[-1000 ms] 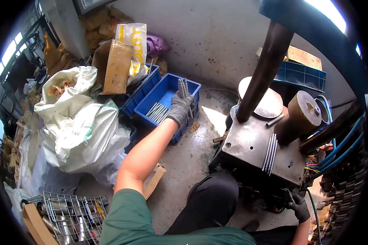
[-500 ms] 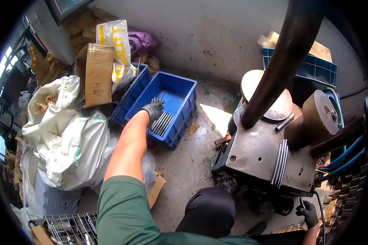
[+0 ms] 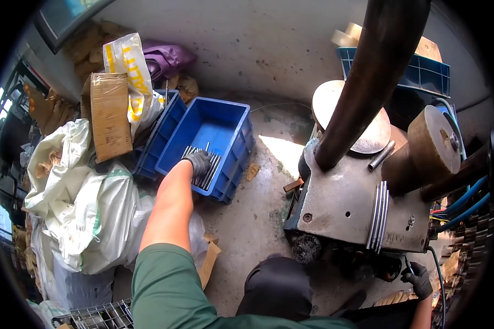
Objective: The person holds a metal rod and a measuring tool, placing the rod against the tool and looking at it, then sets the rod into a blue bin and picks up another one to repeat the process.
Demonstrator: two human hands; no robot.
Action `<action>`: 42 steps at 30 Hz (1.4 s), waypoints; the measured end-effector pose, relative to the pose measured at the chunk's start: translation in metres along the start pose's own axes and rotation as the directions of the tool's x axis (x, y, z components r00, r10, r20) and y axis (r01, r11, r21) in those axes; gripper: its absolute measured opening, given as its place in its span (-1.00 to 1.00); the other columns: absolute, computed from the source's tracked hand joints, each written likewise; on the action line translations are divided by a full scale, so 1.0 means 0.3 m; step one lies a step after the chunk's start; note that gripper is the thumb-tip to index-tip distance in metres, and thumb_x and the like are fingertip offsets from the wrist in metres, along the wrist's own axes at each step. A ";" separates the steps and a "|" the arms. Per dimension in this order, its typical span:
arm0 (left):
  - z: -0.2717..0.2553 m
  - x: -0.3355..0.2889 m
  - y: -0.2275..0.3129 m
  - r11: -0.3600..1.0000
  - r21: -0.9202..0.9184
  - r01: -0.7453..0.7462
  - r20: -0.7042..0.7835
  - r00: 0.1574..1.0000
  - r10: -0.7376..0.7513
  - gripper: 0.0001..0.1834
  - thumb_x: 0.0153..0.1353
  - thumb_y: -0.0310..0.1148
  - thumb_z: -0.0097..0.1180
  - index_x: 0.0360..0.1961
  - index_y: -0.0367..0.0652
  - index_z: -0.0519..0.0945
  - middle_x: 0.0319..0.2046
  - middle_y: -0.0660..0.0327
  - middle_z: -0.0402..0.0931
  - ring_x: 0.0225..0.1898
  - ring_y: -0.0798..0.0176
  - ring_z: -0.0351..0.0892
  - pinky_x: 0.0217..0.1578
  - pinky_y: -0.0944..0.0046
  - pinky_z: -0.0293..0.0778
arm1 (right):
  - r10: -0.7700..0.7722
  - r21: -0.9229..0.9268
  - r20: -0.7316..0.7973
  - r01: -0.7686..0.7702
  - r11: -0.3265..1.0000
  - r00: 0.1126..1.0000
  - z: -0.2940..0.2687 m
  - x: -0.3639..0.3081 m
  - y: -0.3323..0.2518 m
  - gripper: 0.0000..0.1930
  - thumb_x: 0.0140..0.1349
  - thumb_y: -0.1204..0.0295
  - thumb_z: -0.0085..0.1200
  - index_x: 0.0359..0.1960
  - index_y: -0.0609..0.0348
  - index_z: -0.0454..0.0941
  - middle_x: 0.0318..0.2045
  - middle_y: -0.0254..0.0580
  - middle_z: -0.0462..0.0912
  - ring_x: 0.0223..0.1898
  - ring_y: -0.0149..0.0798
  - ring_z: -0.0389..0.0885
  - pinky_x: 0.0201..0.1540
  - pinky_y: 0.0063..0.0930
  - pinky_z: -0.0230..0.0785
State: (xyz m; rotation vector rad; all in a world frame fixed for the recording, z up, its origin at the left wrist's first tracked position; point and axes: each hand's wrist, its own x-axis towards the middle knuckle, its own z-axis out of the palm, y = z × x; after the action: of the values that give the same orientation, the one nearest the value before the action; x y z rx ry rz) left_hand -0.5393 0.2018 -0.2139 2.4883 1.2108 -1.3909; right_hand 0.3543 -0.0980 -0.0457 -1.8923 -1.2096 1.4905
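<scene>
My left hand (image 3: 199,163), in a dark glove, reaches into a blue plastic crate (image 3: 237,143). Its fingers curl down over a row of slim metal rods (image 3: 209,174) lying side by side at the crate's near end. Rod tips show beyond the hand, which closes on some of them; how many is hidden. At the lower right, my gloved right hand (image 3: 420,281) is closed around a thin metal piece (image 3: 408,264), beside the machine's near edge. Several similar rods (image 3: 377,216) lie together on the machine's grey top (image 3: 335,203).
A thick dark bar (image 3: 376,82) slants above the machine, near a round metal disc (image 3: 335,104) and a heavy cylinder (image 3: 436,140). White sacks (image 3: 88,214), a cardboard box (image 3: 110,112) and another blue crate (image 3: 151,148) crowd the left. A wire basket (image 3: 96,318) stands lower left.
My left hand has moved lower into the crate, down among the rods. My right hand stays low beside the machine with the thin metal piece. The view has shifted slightly.
</scene>
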 end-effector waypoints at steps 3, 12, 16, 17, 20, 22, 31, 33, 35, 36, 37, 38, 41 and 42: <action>0.051 -0.029 -0.025 0.972 -0.216 0.090 -0.068 0.992 -0.107 -0.67 0.23 -0.17 0.15 -0.09 -0.07 0.75 -0.03 0.04 0.71 0.15 -0.12 0.60 0.18 -0.06 0.54 | -0.005 -0.021 -0.019 0.005 1.000 1.000 -0.005 0.000 0.009 -0.50 0.14 0.41 0.33 0.11 0.41 0.56 -0.30 -0.10 0.72 -0.33 -0.22 0.75 -0.23 -0.35 0.63; 0.047 -0.183 -0.038 0.989 -0.100 0.110 0.051 0.993 -0.105 -0.69 0.35 -0.38 0.05 0.05 0.02 0.70 -0.05 0.05 0.72 0.04 -0.08 0.71 0.08 -0.02 0.61 | -0.020 0.007 -0.007 0.020 1.000 1.000 -0.006 0.017 0.036 -0.43 0.13 0.39 0.34 0.17 0.41 0.53 -0.29 -0.09 0.71 -0.34 -0.21 0.75 -0.26 -0.35 0.64; 0.066 -0.150 -0.035 0.645 -0.622 0.444 -0.074 0.786 -0.613 -0.71 0.25 -0.34 0.21 -0.05 -0.21 0.76 -0.06 -0.12 0.72 0.05 -0.14 0.72 0.07 -0.01 0.64 | 0.003 -0.002 -0.013 -0.003 1.000 1.000 0.014 0.018 0.009 -0.42 0.11 0.37 0.34 0.17 0.42 0.54 -0.29 -0.13 0.71 -0.34 -0.25 0.73 -0.25 -0.36 0.62; 0.033 -0.130 -0.019 0.449 -0.759 0.472 -0.004 0.686 -0.728 -0.55 0.30 -0.11 0.21 0.04 -0.22 0.72 0.06 -0.18 0.67 0.12 -0.15 0.68 0.14 -0.03 0.60 | 0.030 -0.014 -0.033 -0.030 0.999 0.999 0.017 0.013 -0.003 -0.37 0.08 0.32 0.36 0.18 0.43 0.55 -0.29 -0.16 0.71 -0.33 -0.28 0.72 -0.23 -0.36 0.60; 0.153 -0.049 -0.068 0.333 -0.734 0.593 0.190 0.649 -0.737 -0.23 0.20 0.21 0.23 0.19 -0.26 0.66 0.23 -0.17 0.57 0.27 -0.16 0.58 0.29 -0.05 0.50 | 0.019 -0.024 0.006 -0.019 1.000 1.000 0.017 0.054 0.001 -0.40 0.10 0.34 0.34 0.17 0.43 0.55 -0.29 -0.16 0.71 -0.32 -0.28 0.72 -0.23 -0.36 0.60; 0.062 0.080 -0.027 0.331 -0.709 0.622 0.276 0.677 -0.682 -0.34 0.22 0.00 0.21 0.24 -0.22 0.63 0.28 -0.14 0.53 0.33 -0.14 0.52 0.34 -0.04 0.44 | 0.038 -0.042 -0.044 -0.040 0.998 0.998 0.012 -0.001 -0.001 -0.40 0.10 0.35 0.34 0.17 0.43 0.55 -0.28 -0.16 0.71 -0.32 -0.28 0.72 -0.23 -0.36 0.60; 0.151 0.073 -0.100 0.168 -0.708 0.686 0.439 0.614 -0.655 -0.42 0.21 -0.09 0.24 0.21 -0.17 0.67 0.26 -0.10 0.56 0.30 -0.09 0.56 0.29 0.00 0.51 | 0.034 -0.062 -0.039 -0.036 0.997 0.999 -0.008 -0.002 0.026 -0.43 0.13 0.46 0.29 0.19 0.44 0.51 -0.26 -0.10 0.71 -0.32 -0.24 0.74 -0.23 -0.37 0.61; 0.119 -0.009 -0.084 0.033 -0.716 0.697 0.475 0.522 -0.708 -0.46 0.20 -0.13 0.27 0.17 -0.18 0.69 0.23 -0.13 0.58 0.30 -0.11 0.57 0.26 -0.01 0.54 | 0.038 -0.033 -0.023 -0.039 0.999 0.999 -0.006 0.017 0.024 -0.43 0.12 0.46 0.29 0.19 0.44 0.51 -0.26 -0.12 0.71 -0.31 -0.26 0.74 -0.23 -0.38 0.61; 0.158 -0.018 -0.092 0.092 -0.731 0.676 0.421 0.553 -0.719 -0.48 0.19 -0.25 0.27 0.17 -0.20 0.68 0.22 -0.16 0.57 0.30 -0.14 0.55 0.25 -0.04 0.54 | 0.032 -0.050 -0.014 -0.033 0.998 0.999 -0.002 0.042 0.027 -0.43 0.12 0.47 0.29 0.20 0.44 0.51 -0.26 -0.12 0.71 -0.31 -0.27 0.73 -0.23 -0.39 0.61; 0.162 -0.023 -0.099 0.094 -0.738 0.668 0.406 0.552 -0.728 -0.52 0.17 -0.35 0.26 0.15 -0.20 0.69 0.20 -0.16 0.59 0.29 -0.15 0.56 0.26 -0.02 0.54 | 0.029 -0.071 -0.008 -0.029 0.997 1.000 -0.001 0.049 0.028 -0.43 0.12 0.47 0.29 0.20 0.44 0.51 -0.27 -0.13 0.71 -0.31 -0.27 0.73 -0.23 -0.39 0.60; 0.171 -0.022 -0.085 0.057 -0.803 0.594 0.331 0.524 -0.785 -0.55 0.13 -0.40 0.26 0.10 -0.20 0.72 0.16 -0.16 0.62 0.26 -0.17 0.59 0.26 -0.03 0.53 | 0.033 -0.070 -0.004 -0.033 0.997 0.999 -0.001 0.050 0.029 -0.43 0.12 0.47 0.29 0.20 0.44 0.51 -0.27 -0.13 0.71 -0.31 -0.27 0.73 -0.23 -0.39 0.60; 0.152 -0.019 -0.084 0.158 -0.794 0.586 0.274 0.579 -0.768 -0.55 0.12 -0.41 0.26 0.08 -0.18 0.72 0.15 -0.16 0.63 0.24 -0.16 0.60 0.26 -0.02 0.53 | 0.032 -0.057 -0.005 -0.033 0.998 0.999 0.001 0.052 0.030 -0.43 0.12 0.47 0.29 0.20 0.44 0.51 -0.27 -0.13 0.71 -0.31 -0.28 0.72 -0.23 -0.39 0.60; 0.091 0.011 -0.075 0.369 -0.728 0.578 0.228 0.712 -0.665 -0.54 0.07 -0.45 0.25 0.06 -0.03 0.75 0.11 -0.07 0.67 0.19 -0.09 0.65 0.25 0.03 0.55 | 0.027 -0.071 -0.004 -0.027 0.997 1.000 0.011 0.055 0.015 -0.43 0.11 0.45 0.31 0.19 0.43 0.52 -0.27 -0.15 0.71 -0.31 -0.29 0.72 -0.22 -0.40 0.60; 0.078 0.015 -0.065 0.382 -0.745 0.547 0.214 0.738 -0.640 -0.55 0.06 -0.46 0.26 0.05 -0.01 0.76 0.10 -0.06 0.68 0.19 -0.09 0.65 0.25 0.04 0.55 | 0.016 -0.076 0.000 -0.016 0.997 1.000 0.018 0.051 0.006 -0.43 0.11 0.44 0.31 0.18 0.43 0.52 -0.27 -0.16 0.71 -0.31 -0.29 0.72 -0.22 -0.40 0.59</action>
State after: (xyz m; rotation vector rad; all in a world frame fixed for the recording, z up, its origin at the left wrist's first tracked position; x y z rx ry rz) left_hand -0.5670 0.2091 -0.2251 1.5309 2.2736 -0.4816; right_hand 0.3505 -0.0870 -0.0571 -1.9551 -1.2707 1.4726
